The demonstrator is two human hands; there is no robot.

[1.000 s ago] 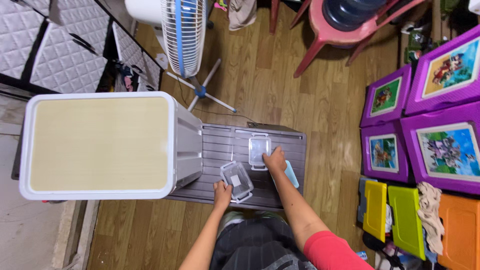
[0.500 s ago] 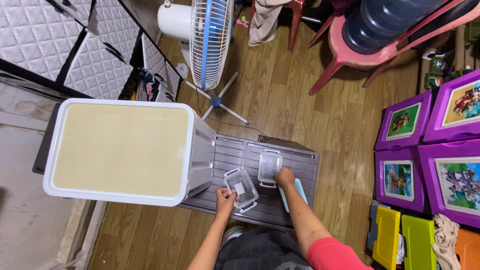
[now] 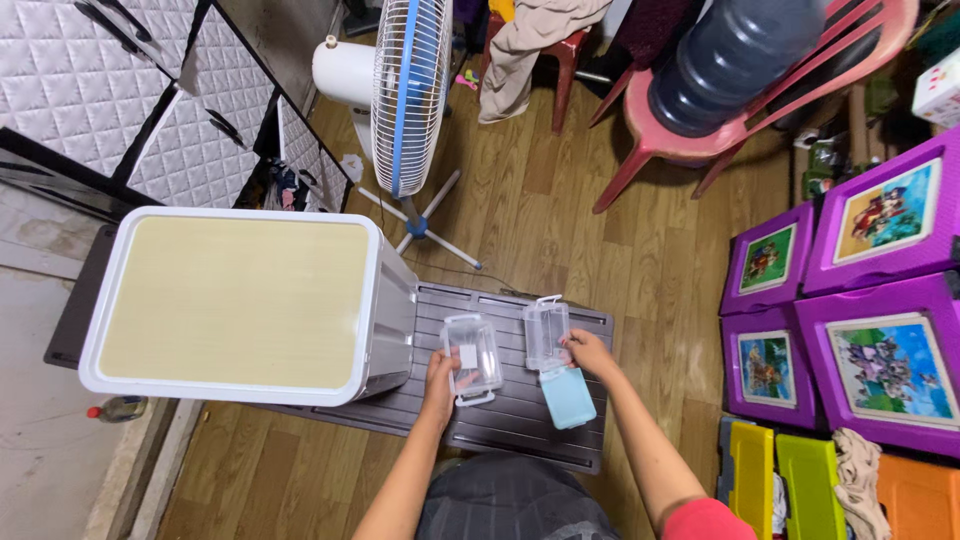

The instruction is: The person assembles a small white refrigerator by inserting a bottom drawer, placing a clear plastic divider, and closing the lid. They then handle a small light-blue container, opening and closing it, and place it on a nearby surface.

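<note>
1. Left box (image 3: 473, 356): clear plastic, lid w/ side clips, on the dark slatted table (image 3: 590, 325). Lies just ahead of my left hand (image 3: 441, 378); long axis runs away from me, tilted slightly left. White square label near lid centre.
2. Left hand: fingers at the box's near left edge, thumb on the lid; light grip, not clenched.
3. Right box (image 3: 546, 333): clear, smaller, just right of the left box w/ a gap between. Long axis also runs away from me. White clip at its far end.
4. Right hand (image 3: 590, 353): fingertips on the near right corner of the right box; palm side hidden, so can't tell how firm the hold is.
5. Blue lid (image 3: 567, 397): pale blue, rounded rectangle, flat on table, touching or just under the right box's near end, beside my right wrist. Each hand is nearer its own box.
6. White bin (image 3: 240, 300): big, cream flat top, white rim, left of both boxes, standing on the table's left part.
7. Fan (image 3: 410, 90): white stand, blue-rimmed grille, on the wood floor beyond the table.
8. Purple cases (image 3: 885, 290): stacked at right, each w/ a colourful cartoon panel on its face. Yellow-green and orange ones nearer me.
9. Red chair (image 3: 740, 110): far right, carrying a dark blue water jug (image 3: 735, 60).
</note>
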